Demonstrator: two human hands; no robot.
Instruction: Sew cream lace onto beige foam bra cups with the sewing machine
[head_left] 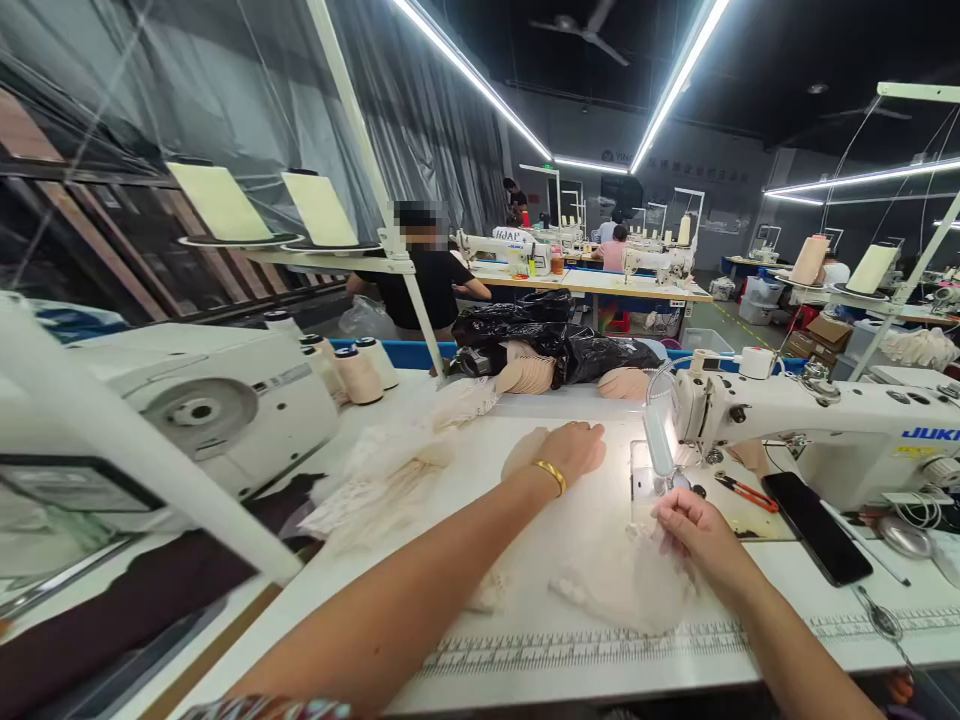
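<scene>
My left hand (576,450), with a gold bracelet at its wrist, is over a beige rounded pad (523,452) on the white table; its fingers curl down and their tips are hidden. Close to the needle area of the white sewing machine (832,415), my right hand (686,520) pinches the edge of a pale, sheer fabric piece (622,575). That fabric spreads over the table toward the front edge. Left of my left hand lies a loose heap of pale lace fabric (390,480).
Orange-handled snips (746,492) and a black phone (817,528) lie by the machine. Stacked beige pads (525,372) and black plastic bags (555,330) line the back edge. Thread cones (358,375) and another machine (202,400) stand left. A person (420,275) sits beyond.
</scene>
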